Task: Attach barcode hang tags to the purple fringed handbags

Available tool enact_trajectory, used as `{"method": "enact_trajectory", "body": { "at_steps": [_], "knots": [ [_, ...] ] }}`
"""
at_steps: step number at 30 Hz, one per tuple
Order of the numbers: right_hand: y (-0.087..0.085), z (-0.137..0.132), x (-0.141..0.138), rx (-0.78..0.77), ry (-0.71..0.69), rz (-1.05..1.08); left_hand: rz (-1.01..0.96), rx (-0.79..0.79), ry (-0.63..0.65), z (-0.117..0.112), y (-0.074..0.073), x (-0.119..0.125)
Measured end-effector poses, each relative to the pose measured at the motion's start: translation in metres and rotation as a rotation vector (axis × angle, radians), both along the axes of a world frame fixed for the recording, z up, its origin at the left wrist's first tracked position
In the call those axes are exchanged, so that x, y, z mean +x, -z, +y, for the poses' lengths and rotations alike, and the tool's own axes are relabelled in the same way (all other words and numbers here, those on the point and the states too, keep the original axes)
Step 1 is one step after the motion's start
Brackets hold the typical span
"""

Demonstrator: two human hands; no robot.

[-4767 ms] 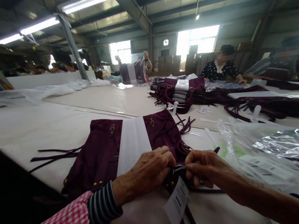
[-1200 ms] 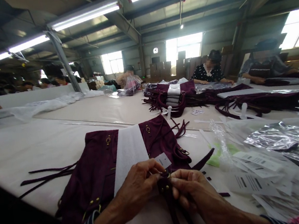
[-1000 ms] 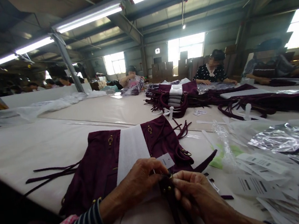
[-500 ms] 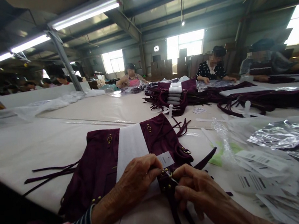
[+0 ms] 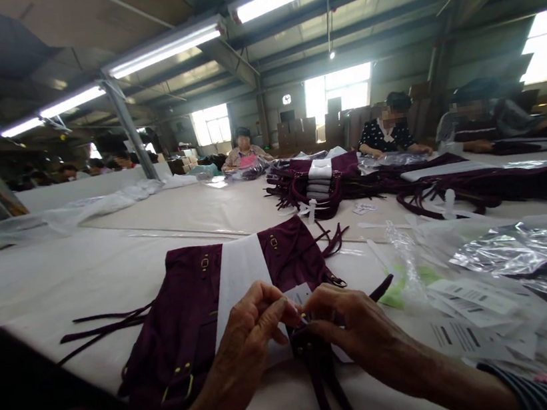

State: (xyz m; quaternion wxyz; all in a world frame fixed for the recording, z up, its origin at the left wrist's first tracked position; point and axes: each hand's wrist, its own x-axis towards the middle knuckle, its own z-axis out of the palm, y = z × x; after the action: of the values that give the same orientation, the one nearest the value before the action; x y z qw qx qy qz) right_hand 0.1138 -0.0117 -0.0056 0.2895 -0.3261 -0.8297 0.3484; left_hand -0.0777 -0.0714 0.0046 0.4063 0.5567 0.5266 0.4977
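A dark purple handbag [image 5: 191, 290] with brass buckles and tassel cords lies on the table, a wide white paper band [image 5: 241, 263] wrapped round its middle. My left hand [image 5: 252, 329] is closed in a pinch at a thin white tag string [image 5: 303, 320], over the studded base of the bag's strap [image 5: 318, 380]. Close against it, my right hand [image 5: 348, 316] pinches at the same string, its fingertips by the brass studs. Behind the fingertips, a white tag [image 5: 298, 293] with print is partly hidden. The strap's two lengths hang toward me.
Stacked purple bags [image 5: 323, 181] lie farther back, with more bags [image 5: 492, 183] to their right. Printed labels [image 5: 468, 307], clear plastic and a silvery bag [image 5: 527, 259] cover the right side. Co-workers [image 5: 389, 129] sit across the table; a metal post [image 5: 130, 130] stands left.
My left hand has lifted slightly off the strap's studded base into a raised pinch. My right hand has moved up, its fingertips now close to the left's. The camera view has shifted slightly.
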Motion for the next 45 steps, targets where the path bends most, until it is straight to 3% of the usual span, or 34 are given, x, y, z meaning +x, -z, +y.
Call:
{"method": "enact_trajectory", "body": {
  "at_steps": [4,8,14,20,28,34,39,45],
  "knots": [
    [0.003,0.008,-0.009,-0.254,-0.033,0.112,-0.086,-0.038,-0.018,0.008,0.000,-0.002],
    [0.007,0.016,-0.012,-0.366,-0.001,0.267,-0.186,-0.127,-0.012,0.015,0.011,-0.004],
    [0.011,0.025,-0.012,-0.529,-0.059,0.431,0.028,-0.158,0.073,0.023,0.021,0.011],
    [0.018,0.029,-0.008,-0.448,0.001,0.415,0.024,-0.136,0.023,0.023,0.019,0.026],
    [0.011,0.029,0.000,-0.484,0.072,0.325,0.110,-0.088,-0.042,0.023,0.025,0.011],
    [0.006,0.025,-0.002,-0.569,0.050,0.387,0.094,-0.068,-0.025,0.024,0.022,0.024],
    [0.003,0.027,-0.003,-0.537,0.024,0.396,0.032,-0.106,0.033,0.033,0.032,0.022],
    [0.002,0.025,-0.001,-0.547,0.036,0.360,-0.002,-0.077,-0.038,0.032,0.033,0.017]
  ]
}}
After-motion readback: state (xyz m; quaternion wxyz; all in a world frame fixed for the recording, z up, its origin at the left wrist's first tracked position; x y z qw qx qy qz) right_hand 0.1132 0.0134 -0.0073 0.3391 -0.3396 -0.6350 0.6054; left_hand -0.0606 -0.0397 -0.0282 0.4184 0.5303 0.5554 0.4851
